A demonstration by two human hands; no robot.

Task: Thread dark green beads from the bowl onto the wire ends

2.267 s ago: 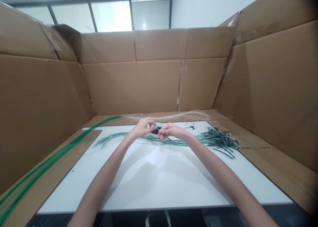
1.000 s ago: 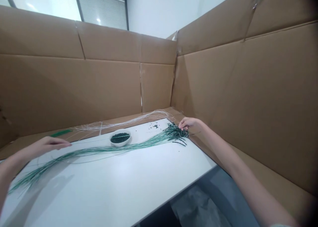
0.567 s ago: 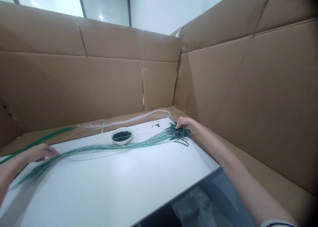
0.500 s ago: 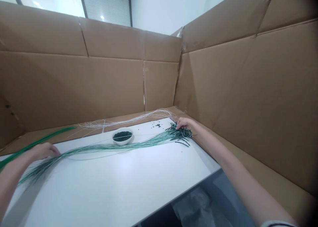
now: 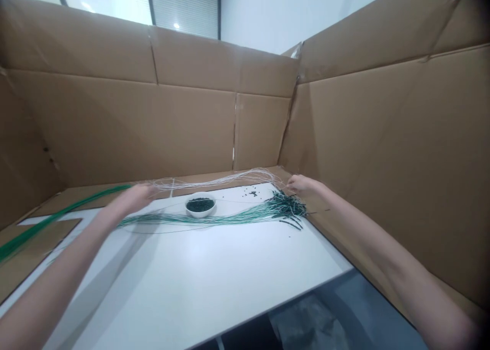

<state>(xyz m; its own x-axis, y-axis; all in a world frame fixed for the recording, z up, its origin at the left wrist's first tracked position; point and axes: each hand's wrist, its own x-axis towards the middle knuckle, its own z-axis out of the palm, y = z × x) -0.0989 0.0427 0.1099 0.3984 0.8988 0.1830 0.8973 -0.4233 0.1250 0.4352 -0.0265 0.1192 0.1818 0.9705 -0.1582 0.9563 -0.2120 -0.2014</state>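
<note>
1. Our left hand [image 5: 141,197] is blurred near the left end of the white threads [image 5: 231,178] and the green bundle [image 5: 17,241]; we cannot tell whether it holds anything.
2. Our right hand [image 5: 301,184] has its fingers bunched just beside the dark ends [image 5: 285,205] of the green strands [image 5: 225,219]; whether they pinch one, we cannot tell.
3. The strands lie across the table [image 5: 206,268], along the near side of the bowl [image 5: 212,209]; we do best handling them gently, singly, so none tangle.

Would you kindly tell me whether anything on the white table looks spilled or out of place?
Yes, small dark pieces lie scattered on the white table, to the right of the bowl. The bowl holds similar-looking dark bits, so these may have spilled.
</note>
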